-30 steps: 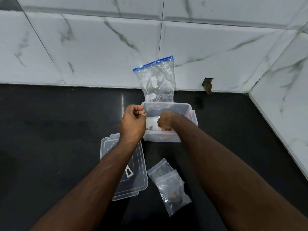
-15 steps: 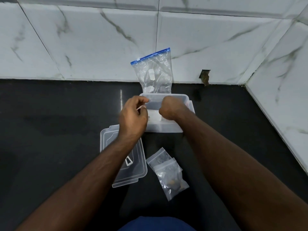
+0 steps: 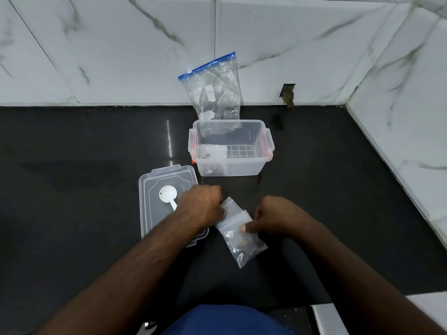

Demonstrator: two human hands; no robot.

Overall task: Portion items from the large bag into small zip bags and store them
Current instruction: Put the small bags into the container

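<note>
Between the fingers [image 3: 244,228] lie clear small zip bags [image 3: 242,240] with brown and tan bits inside, on a glossy black worktop [image 3: 72,165]. Beyond the fingers stand a clear box [image 3: 231,165] with orange-red latches and a clear large bag [image 3: 215,90] with a blue zip strip. Left of them, a white scoop [image 3: 167,195] rests on a clear lid [image 3: 154,213]. The wall [image 3: 121,44] is white marble with grey veins.

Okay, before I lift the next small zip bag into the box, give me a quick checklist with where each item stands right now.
1. Right hand pinching the filled small zip bag: ok.
2. Left hand on the upper small bag: touching it; a firm hold, cannot tell.
3. Filled bag's zip closed: cannot tell.
4. Clear box open, with room beside the bag already in it: ok.
5. Lid off to the side, white scoop lying on it, out of the path: ok.
6. Large blue-zip bag leaning upright against the wall behind the box: ok.
</note>
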